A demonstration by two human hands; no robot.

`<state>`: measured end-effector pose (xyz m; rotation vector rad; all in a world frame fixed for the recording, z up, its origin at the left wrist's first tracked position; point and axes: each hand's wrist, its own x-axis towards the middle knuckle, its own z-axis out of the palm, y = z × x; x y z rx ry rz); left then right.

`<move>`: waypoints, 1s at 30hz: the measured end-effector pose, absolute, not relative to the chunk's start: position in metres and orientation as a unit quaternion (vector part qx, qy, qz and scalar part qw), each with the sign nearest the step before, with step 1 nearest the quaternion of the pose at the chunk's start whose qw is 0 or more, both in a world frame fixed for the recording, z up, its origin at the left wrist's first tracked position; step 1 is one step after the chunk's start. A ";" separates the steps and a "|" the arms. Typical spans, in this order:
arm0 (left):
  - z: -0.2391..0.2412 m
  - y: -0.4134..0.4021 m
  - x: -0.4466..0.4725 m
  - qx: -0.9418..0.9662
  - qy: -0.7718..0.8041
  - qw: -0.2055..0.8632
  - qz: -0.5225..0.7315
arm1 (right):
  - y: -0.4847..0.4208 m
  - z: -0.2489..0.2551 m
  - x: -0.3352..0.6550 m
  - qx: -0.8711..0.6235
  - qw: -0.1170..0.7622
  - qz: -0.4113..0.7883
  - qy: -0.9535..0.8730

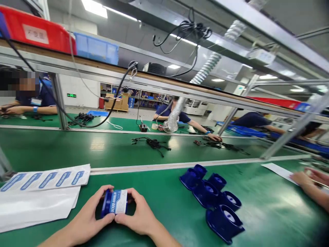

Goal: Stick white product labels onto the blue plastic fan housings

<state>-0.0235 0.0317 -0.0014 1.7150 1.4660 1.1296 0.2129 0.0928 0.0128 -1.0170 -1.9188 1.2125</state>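
Left hand [89,212] and right hand [142,212] pinch a dark-blue, round plastic part [113,202] between them over the green surface [159,181], apparently to steady it with its white-and-blue label [120,202] facing the wearer. Printed white label sheets [55,183] lie left and similar dark-blue plastic parts [204,193] stand right, seemingly within reach.

Six blue plastic spools [205,194] stand on the desk [164,195], and one more blue spool [118,201] is held between two hands, the left hand [96,214] and the right hand [140,211]. Five printed labels [48,179] show on the top sheet [58,184]. One red bin [38,31] and one light blue bin [96,48] sit at upper left.
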 end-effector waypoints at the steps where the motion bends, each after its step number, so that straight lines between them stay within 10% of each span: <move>1: -0.003 0.031 -0.022 0.643 0.559 0.299 0.429 | 0.093 0.012 0.213 -0.382 0.328 0.463 -0.729; 30: 0.047 0.030 -0.013 0.634 0.519 0.383 0.427 | 0.082 0.004 0.211 -0.346 0.319 0.662 -0.583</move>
